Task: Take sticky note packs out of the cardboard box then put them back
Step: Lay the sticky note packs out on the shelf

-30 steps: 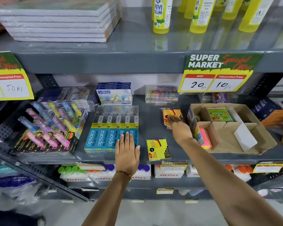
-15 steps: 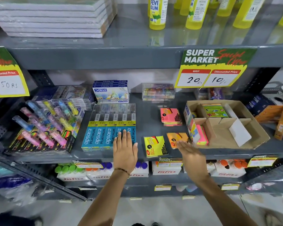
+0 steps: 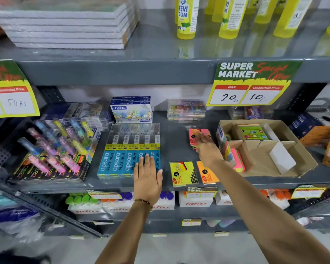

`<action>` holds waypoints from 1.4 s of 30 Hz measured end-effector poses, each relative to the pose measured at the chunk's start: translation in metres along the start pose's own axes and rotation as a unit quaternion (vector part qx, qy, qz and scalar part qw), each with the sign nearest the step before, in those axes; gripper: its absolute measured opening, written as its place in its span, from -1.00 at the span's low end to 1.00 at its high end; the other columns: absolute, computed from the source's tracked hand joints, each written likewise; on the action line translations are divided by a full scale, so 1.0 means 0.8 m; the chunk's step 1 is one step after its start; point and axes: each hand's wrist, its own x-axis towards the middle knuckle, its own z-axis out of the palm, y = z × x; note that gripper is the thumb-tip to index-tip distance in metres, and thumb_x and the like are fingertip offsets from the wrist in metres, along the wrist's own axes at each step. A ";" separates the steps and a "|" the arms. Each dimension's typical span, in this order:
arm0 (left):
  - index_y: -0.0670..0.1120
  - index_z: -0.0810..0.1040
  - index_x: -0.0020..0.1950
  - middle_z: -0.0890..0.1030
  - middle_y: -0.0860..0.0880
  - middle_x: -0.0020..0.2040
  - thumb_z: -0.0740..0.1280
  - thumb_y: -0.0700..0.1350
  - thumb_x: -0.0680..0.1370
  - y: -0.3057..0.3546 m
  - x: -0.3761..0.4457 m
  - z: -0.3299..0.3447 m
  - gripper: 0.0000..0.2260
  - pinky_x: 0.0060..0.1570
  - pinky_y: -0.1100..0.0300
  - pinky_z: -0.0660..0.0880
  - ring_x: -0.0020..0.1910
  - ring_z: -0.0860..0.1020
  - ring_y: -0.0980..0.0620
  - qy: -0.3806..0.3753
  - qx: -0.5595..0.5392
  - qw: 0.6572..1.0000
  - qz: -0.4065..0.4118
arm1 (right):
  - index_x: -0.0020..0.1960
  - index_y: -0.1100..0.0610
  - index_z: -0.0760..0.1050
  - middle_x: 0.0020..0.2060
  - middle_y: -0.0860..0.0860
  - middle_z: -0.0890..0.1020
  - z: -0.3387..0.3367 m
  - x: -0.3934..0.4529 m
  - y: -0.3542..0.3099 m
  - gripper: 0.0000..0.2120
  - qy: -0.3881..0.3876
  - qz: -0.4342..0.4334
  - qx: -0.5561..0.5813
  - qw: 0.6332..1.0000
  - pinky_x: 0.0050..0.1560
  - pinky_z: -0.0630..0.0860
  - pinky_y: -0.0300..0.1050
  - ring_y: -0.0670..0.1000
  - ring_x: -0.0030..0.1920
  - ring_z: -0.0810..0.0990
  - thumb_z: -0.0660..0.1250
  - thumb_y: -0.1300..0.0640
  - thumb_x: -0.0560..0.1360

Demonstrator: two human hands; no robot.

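An open cardboard box (image 3: pixel 301 168) with dividers sits at the right of the middle shelf. It holds a green pack (image 3: pixel 252 132) at the back and pink and yellow packs (image 3: pixel 239 162) upright in its near left cell. A yellow pack (image 3: pixel 182 173) and an orange pack (image 3: pixel 205 173) lie near the shelf's front edge. A pink pack (image 3: pixel 193 135) lies further back. My right hand (image 3: pixel 207 152) reaches over the pink pack, fingers spread on it, blurred. My left hand (image 3: pixel 147 178) rests flat and open on the blue pencil boxes (image 3: pixel 122 162).
Highlighter packs (image 3: pixel 51 147) fill the shelf's left. Crayon boxes (image 3: pixel 131 109) and clear cases (image 3: pixel 186 109) stand at the back. Orange cartons (image 3: pixel 320 138) sit right of the cardboard box. Price signs (image 3: pixel 250 86) hang from the shelf above. Glue bottles (image 3: pixel 186 18) stand on top.
My right hand set an orange pack down near the front edge, drew back, then reached forward to the pink pack at the back. The left hand stayed on the pencil boxes.
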 end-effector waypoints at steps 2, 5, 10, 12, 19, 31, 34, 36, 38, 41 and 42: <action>-0.26 0.25 0.40 0.34 -0.24 0.40 -0.09 0.04 0.57 -0.001 0.001 0.000 -0.47 0.36 -0.14 0.06 0.40 0.25 -0.22 -0.001 -0.002 1.000 -0.001 | 0.50 0.16 0.11 0.48 0.17 0.26 0.005 0.005 0.003 -0.42 0.001 0.000 -0.026 1.000 0.42 0.29 0.01 0.15 0.47 0.25 0.14 0.43 0.54; -0.25 0.21 0.42 0.30 -0.23 0.42 -0.11 0.06 0.58 -0.002 0.000 0.002 -0.47 0.38 -0.11 0.02 0.42 0.20 -0.20 0.002 -0.008 1.000 0.006 | 0.35 0.06 0.35 0.26 0.09 0.55 0.003 0.002 0.007 -0.52 0.042 0.000 -0.055 0.998 0.08 0.56 -0.02 0.13 0.21 0.56 0.22 0.39 0.49; -0.24 0.22 0.41 0.32 -0.23 0.41 -0.16 0.07 0.59 -0.003 0.001 0.004 -0.46 0.37 -0.13 0.03 0.41 0.23 -0.20 -0.007 0.012 1.000 0.003 | 0.34 0.02 0.43 0.25 0.03 0.58 0.002 -0.006 -0.017 -0.47 0.140 -0.092 -0.003 0.986 0.03 0.62 -0.07 0.06 0.14 0.63 0.26 0.39 0.44; -0.25 0.25 0.40 0.35 -0.23 0.40 -0.10 0.04 0.58 -0.002 0.003 0.004 -0.49 0.35 -0.15 0.06 0.40 0.26 -0.20 -0.006 0.014 1.000 0.003 | 0.26 0.09 0.51 0.19 0.07 0.63 0.007 -0.012 -0.040 -0.48 0.167 -0.147 -0.001 0.975 -0.03 0.64 -0.10 0.05 0.08 0.67 0.37 0.44 0.36; -0.23 0.19 0.44 0.27 -0.21 0.44 -0.13 0.04 0.57 -0.004 0.002 0.005 -0.47 0.39 -0.08 -0.02 0.44 0.18 -0.17 0.001 0.000 1.000 0.004 | 0.23 0.11 0.49 0.02 0.12 0.69 0.014 -0.003 -0.073 -0.63 0.003 -0.093 -0.005 0.996 0.01 0.61 -0.01 0.13 0.00 0.67 0.17 0.40 0.52; -0.22 0.13 0.45 0.21 -0.20 0.47 -0.02 0.00 0.62 -0.002 0.001 0.006 -0.53 0.42 -0.05 -0.09 0.46 0.11 -0.16 -0.002 0.015 1.000 -0.001 | 0.26 0.14 0.39 0.14 0.16 0.62 0.002 -0.002 0.003 -0.57 0.025 0.021 -0.049 0.998 0.07 0.57 0.02 0.18 0.12 0.60 0.20 0.46 0.46; -0.22 0.13 0.45 0.22 -0.19 0.47 -0.11 0.05 0.62 -0.002 0.002 0.005 -0.50 0.42 -0.05 -0.07 0.46 0.12 -0.16 -0.010 0.029 1.000 -0.005 | 0.26 0.10 0.44 0.11 0.15 0.64 -0.003 -0.012 0.004 -0.57 0.063 0.016 -0.042 0.997 0.00 0.59 0.00 0.19 0.06 0.64 0.20 0.44 0.47; -0.23 0.20 0.43 0.29 -0.21 0.44 -0.17 0.07 0.59 0.000 0.001 0.001 -0.46 0.41 -0.09 0.02 0.43 0.19 -0.18 -0.012 0.028 1.000 -0.004 | 0.24 0.13 0.49 0.12 0.15 0.65 -0.011 -0.023 -0.001 -0.54 0.143 0.000 0.013 0.990 -0.08 0.61 0.01 0.19 0.04 0.66 0.24 0.47 0.42; -0.25 0.25 0.41 0.33 -0.22 0.41 -0.24 0.09 0.60 0.002 0.000 -0.002 -0.42 0.39 -0.13 0.09 0.41 0.24 -0.20 -0.006 0.020 1.000 -0.001 | 0.13 0.19 0.59 0.00 0.15 0.71 -0.016 -0.045 -0.015 -0.51 0.215 -0.057 0.038 0.974 -0.24 0.64 -0.05 0.15 -0.10 0.71 0.38 0.53 0.27; -0.26 0.27 0.40 0.35 -0.23 0.40 -0.30 0.10 0.60 0.002 -0.001 -0.005 -0.38 0.38 -0.14 0.10 0.40 0.27 -0.21 -0.003 0.010 1.000 -0.002 | -0.03 0.18 0.67 -0.16 0.06 0.76 0.005 -0.091 -0.042 -0.42 0.240 -0.161 0.009 0.957 -0.34 0.66 -0.14 0.02 -0.23 0.74 0.57 0.50 -0.03; -0.26 0.28 0.39 0.36 -0.23 0.39 -0.30 0.10 0.60 0.003 -0.001 -0.006 -0.37 0.38 -0.14 0.11 0.39 0.27 -0.21 -0.002 0.008 1.000 -0.002 | -0.04 0.17 0.68 -0.15 0.05 0.76 0.017 -0.106 -0.049 -0.41 0.225 -0.187 0.006 0.956 -0.30 0.67 -0.15 0.00 -0.20 0.74 0.60 0.46 -0.06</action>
